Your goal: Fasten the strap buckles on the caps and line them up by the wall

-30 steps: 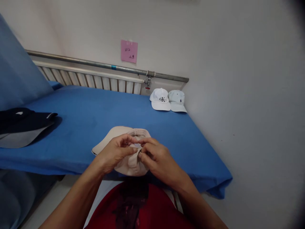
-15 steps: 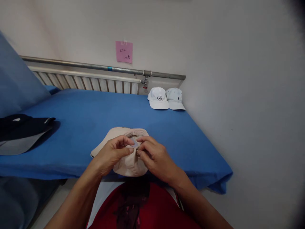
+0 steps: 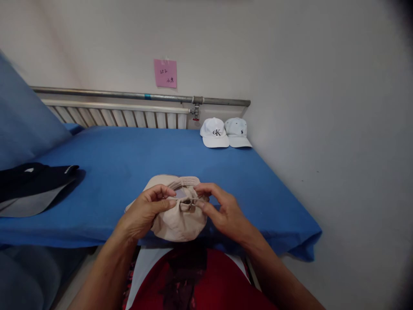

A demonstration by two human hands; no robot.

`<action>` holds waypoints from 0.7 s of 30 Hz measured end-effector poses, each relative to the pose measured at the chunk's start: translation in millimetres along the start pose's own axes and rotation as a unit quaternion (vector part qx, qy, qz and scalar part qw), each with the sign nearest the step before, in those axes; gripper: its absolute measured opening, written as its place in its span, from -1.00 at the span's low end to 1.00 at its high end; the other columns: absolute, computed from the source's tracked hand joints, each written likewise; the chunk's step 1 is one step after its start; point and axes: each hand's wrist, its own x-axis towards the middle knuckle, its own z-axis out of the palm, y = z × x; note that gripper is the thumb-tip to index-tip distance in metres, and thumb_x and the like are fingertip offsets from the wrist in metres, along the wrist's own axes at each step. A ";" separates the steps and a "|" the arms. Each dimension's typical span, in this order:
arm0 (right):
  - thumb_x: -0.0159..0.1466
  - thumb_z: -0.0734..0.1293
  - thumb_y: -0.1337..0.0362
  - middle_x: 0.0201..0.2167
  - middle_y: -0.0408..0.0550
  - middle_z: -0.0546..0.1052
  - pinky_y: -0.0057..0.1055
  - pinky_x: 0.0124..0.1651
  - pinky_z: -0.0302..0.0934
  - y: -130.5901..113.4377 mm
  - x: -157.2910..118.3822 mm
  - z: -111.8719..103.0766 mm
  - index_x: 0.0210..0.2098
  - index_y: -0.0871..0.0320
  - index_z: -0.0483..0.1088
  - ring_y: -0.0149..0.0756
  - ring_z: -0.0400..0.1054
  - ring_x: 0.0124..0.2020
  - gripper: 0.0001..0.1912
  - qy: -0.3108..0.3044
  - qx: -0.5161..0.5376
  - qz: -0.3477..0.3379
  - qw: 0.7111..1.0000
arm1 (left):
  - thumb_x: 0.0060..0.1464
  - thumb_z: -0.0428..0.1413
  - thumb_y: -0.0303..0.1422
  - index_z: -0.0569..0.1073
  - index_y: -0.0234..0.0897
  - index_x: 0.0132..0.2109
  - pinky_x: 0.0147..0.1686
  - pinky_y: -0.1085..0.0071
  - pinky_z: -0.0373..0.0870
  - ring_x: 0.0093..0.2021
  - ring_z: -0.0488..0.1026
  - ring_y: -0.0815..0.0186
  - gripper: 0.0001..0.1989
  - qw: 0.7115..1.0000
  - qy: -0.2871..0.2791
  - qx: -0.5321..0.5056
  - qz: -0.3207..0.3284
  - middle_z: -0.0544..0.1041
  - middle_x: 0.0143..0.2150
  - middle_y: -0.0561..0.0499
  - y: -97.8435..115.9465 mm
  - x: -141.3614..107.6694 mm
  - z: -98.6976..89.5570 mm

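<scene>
A beige baseball cap (image 3: 179, 224) is held near the front edge of the blue-covered table, its brim pointing to the far left and its back strap opening facing me. My left hand (image 3: 142, 213) pinches the cap's rim left of the strap opening, thumb outside and fingers inside. On the other side, my right hand (image 3: 222, 211) pinches the rim by the strap, thumb and forefinger close together. Between the two hands a small buckle (image 3: 185, 205) on the strap shows. Part of the brim is covered by my left hand.
Two white caps, one with dark letters (image 3: 214, 132) and one with a small emblem (image 3: 238, 132), stand at the far right of the blue table cover (image 3: 129, 150). Dark caps (image 3: 35, 183) lie at left. Behind are a radiator (image 3: 129, 116), a pipe (image 3: 112, 94) and the wall.
My right hand has shifted right along the cap's rim, away from my left hand. The strap and its buckle now show between them. The view has tilted slightly.
</scene>
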 end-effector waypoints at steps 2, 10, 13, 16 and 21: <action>0.22 0.27 0.39 -0.19 -0.08 0.54 -0.24 0.00 0.24 0.5 -0.4 -2.2 -0.10 0.08 0.38 -0.27 0.41 -0.16 -0.74 -0.015 -0.006 0.034 0.999 | -0.32 0.42 -0.38 0.50 -0.33 -0.34 -0.44 0.55 0.35 -0.47 0.43 0.44 -0.66 1.000 0.002 -0.008 -0.007 0.53 -0.43 0.08 -0.1 0.6 -0.6; 0.15 0.36 0.34 -0.15 -0.10 0.54 -0.35 -0.09 0.26 -5.0 4.3 4.0 -0.04 0.08 0.40 -0.31 0.40 -0.17 -0.64 -0.079 0.068 0.061 0.993 | -0.34 0.44 -0.38 0.52 -0.33 -0.36 -0.47 0.57 0.36 -0.50 0.43 0.45 -0.66 0.999 -0.002 -0.032 -0.018 0.52 -0.48 0.07 -1.7 1.0 -2.8; 0.19 0.35 0.30 -0.21 -0.11 0.54 -0.40 -0.19 0.26 0.1 5.4 7.0 -0.07 0.09 0.43 -0.36 0.39 -0.27 -0.70 -0.078 0.080 0.043 0.993 | -0.34 0.43 -0.37 0.51 -0.33 -0.36 -0.47 0.58 0.36 -0.50 0.43 0.45 -0.66 0.999 -0.001 -0.035 -0.018 0.51 -0.48 0.08 -3.2 0.5 -3.5; 0.20 0.36 0.28 -0.22 -0.11 0.54 -0.41 -0.22 0.25 5.2 5.5 10.0 -0.10 0.09 0.45 -0.37 0.38 -0.30 -0.74 -0.073 0.085 0.029 0.993 | -0.33 0.43 -0.37 0.51 -0.33 -0.36 -0.48 0.58 0.35 -0.50 0.42 0.46 -0.66 0.999 -0.001 -0.032 -0.016 0.50 -0.49 0.09 -3.6 0.0 -2.9; 0.19 0.37 0.29 -0.24 -0.10 0.54 -0.41 -0.19 0.23 3.3 6.4 11.8 -0.14 0.11 0.46 -0.36 0.38 -0.26 -0.77 -0.056 0.073 0.014 0.996 | -0.33 0.43 -0.35 0.50 -0.32 -0.36 -0.49 0.56 0.36 -0.51 0.42 0.45 -0.65 1.000 -0.006 -0.018 -0.014 0.49 -0.48 0.10 -1.0 -2.4 -0.3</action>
